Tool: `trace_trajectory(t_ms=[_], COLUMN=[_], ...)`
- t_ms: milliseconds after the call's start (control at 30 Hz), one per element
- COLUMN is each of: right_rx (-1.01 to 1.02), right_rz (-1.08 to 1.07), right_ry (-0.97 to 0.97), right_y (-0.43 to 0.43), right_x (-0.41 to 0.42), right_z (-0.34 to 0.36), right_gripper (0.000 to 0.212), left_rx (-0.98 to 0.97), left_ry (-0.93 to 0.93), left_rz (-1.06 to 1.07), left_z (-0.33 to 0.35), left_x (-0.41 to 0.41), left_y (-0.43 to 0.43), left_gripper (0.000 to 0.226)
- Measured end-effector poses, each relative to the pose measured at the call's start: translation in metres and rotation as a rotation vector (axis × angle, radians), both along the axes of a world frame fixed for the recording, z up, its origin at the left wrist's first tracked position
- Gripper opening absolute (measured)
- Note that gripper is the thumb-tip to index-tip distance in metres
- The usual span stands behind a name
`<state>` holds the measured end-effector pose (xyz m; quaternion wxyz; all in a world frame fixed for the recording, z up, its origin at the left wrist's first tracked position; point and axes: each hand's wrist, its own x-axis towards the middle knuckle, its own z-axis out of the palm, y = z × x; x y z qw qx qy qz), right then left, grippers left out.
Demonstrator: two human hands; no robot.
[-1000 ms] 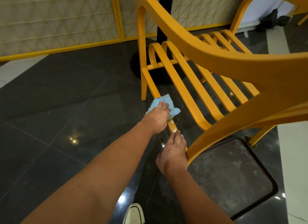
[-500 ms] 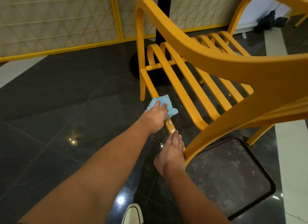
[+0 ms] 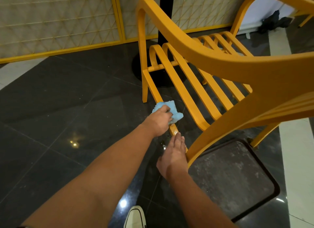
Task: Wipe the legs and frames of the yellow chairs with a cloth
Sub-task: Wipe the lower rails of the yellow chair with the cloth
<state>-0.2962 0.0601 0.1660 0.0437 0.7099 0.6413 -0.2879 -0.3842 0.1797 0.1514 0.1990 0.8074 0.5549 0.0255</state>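
Left hand (image 3: 159, 120): my fingers are curled round the cloth (image 3: 177, 116), bunching it so it wraps over the top and side of the rail instead of sliding flat.
Cloth: blue, crumpled, pressed on the chair's side rail (image 3: 153, 86) about halfway along, between the front leg (image 3: 144, 85) and the back corner of the frame.
Right hand (image 3: 173, 156): fingers straight and together, laid along the same rail at its near end and gripping nothing. I judge it is there to steady the chair (image 3: 220, 63) against the push of the wiping.
Gap between my hands: a short stretch of rail shows, glossy with wet spots.
Chair: it stands on the dark floor (image 3: 68, 109), its back corner at the edge of a grey mat (image 3: 229, 176).
Stance: I am leaning low, my shoe (image 3: 135, 217) at the bottom edge of the view, to reach the low frame.
Left to do: the front leg beyond the cloth, I would guess.
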Motion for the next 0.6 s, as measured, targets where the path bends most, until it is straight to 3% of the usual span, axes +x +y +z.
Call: trace_trajectory(t_ms=[367, 600], right_rx=[0.015, 0.0], right_rz=[0.013, 0.011], right_ry=[0.021, 0.013], right_y=[-0.005, -0.005], right_x=[0.001, 0.002], right_z=[-0.007, -0.007], right_gripper=[0.089, 0.089], left_rx=[-0.058, -0.017], left_ry=[0.051, 0.088], left_rz=[-0.146, -0.038], left_z=[0.002, 0.002], left_x=[-0.013, 0.009], left_y=[-0.005, -0.015], left_gripper=[0.05, 0.047])
